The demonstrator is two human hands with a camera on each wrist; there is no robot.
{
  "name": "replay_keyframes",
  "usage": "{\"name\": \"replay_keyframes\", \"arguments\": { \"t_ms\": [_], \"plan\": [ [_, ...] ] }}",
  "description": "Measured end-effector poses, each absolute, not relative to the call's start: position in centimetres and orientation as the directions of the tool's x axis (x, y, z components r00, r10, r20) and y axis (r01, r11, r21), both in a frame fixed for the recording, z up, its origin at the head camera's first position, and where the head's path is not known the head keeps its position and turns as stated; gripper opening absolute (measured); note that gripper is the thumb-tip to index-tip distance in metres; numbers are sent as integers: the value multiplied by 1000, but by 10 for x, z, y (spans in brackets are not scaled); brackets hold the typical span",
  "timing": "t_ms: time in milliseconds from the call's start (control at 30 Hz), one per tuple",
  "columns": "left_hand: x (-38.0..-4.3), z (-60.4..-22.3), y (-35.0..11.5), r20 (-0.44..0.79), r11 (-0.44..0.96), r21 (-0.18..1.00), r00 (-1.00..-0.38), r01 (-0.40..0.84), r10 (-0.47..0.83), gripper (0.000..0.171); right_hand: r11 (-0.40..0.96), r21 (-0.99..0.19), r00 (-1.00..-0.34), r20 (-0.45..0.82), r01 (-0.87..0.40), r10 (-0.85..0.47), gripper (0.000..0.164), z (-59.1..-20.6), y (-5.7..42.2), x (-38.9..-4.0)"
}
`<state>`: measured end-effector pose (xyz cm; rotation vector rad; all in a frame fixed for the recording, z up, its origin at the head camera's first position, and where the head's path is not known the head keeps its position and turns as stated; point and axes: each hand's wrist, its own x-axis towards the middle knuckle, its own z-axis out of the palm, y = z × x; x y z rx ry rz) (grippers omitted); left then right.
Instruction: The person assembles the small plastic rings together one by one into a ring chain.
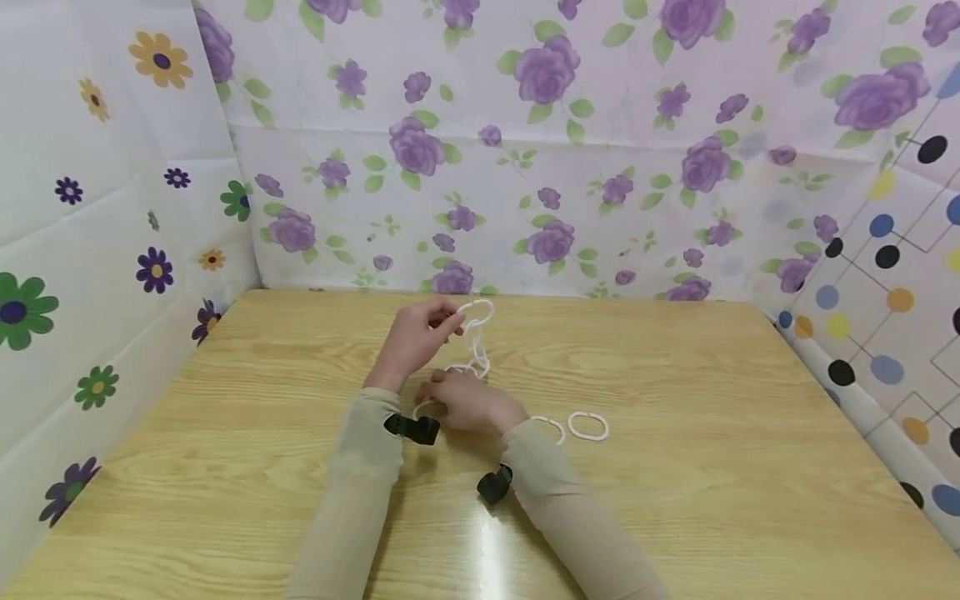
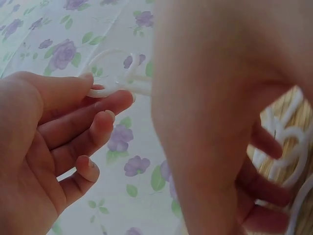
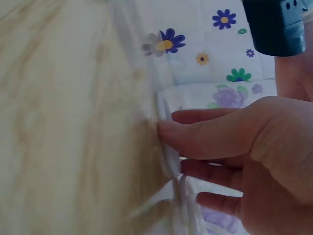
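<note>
Thumb and index finger of my left hand (image 1: 417, 337) pinch an oval white plastic link (image 1: 492, 312) at the upper end of a short chain. Below it, more white chain links (image 1: 484, 367) hang down to the tabletop, close by my right hand (image 1: 472, 402). In the left wrist view the pinched link (image 2: 103, 92) sits between thumb and fingertip, the other fingers loosely bent. My right hand is low over the table, its thumb and fingers pinching a white link (image 3: 170, 157) in the right wrist view. Part of the chain is hidden behind that hand.
A loose oval link (image 1: 587, 413) lies on the wooden table (image 1: 712, 467) to the right. Another link (image 1: 561, 431) beside it is partly covered by the right sleeve (image 1: 540, 467). Flower-patterned cloth (image 1: 480, 208) rises behind the table, with patterned cloth at both sides.
</note>
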<state>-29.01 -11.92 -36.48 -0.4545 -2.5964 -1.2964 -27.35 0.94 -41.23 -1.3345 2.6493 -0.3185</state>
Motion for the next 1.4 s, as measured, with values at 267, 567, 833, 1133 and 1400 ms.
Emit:
{"name": "replay_keyframes", "arguments": {
  "t_ms": [267, 567, 833, 1133, 1400],
  "plan": [
    [-289, -366, -121, 287, 600, 715, -933, 359, 216, 21, 592, -331, -541, -239, -735, -806, 46, -404, 19, -272],
    [-291, -372, -120, 269, 613, 698, -929, 369, 253, 20, 545, -416, -470, -277, -728, -838, 14, -402, 24, -275],
    [-293, -370, -118, 255, 614, 699, -930, 367, 266, 20, 485, -468, -463, -170, -739, -870, 12, -393, 41, -286],
    [-295, -369, -117, 263, 620, 690, -927, 374, 267, 19, 458, -602, -618, 76, -654, -782, 13, -377, 76, -300],
    [-294, -370, -117, 242, 629, 692, -935, 354, 260, 22, 421, -746, -781, 209, -516, -588, 11, -369, 100, -302]
  ]
}}
